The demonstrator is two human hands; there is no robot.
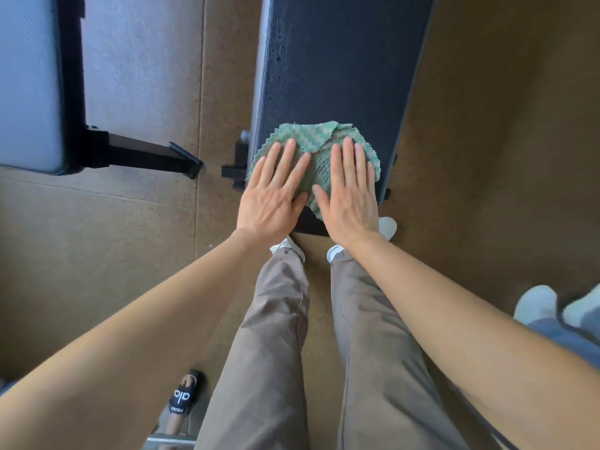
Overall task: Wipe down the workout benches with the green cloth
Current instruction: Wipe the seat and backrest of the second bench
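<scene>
Soft, light green cloth (308, 138) spread on near end of dark bench (341, 76), pressed flat under left hand (269, 196) and right hand (349, 203), fingers straight, nothing gripped; likely bunches, so best pushed under the palms.

Two benches, one cloth, two hands, five feet

There is one green cloth (311, 141) and two hands on it, the left hand (269, 203) and the right hand (350, 206). Two benches show, one dark bench (341, 60) and one pale bench (26, 92). The wearer has two trouser legs (269, 336) and two white shoes, a left shoe (289, 246) and a right shoe (336, 252). One black sandal (183, 397) sits at the bottom edge, and two white-clad feet (535, 303) are at the right edge.
</scene>
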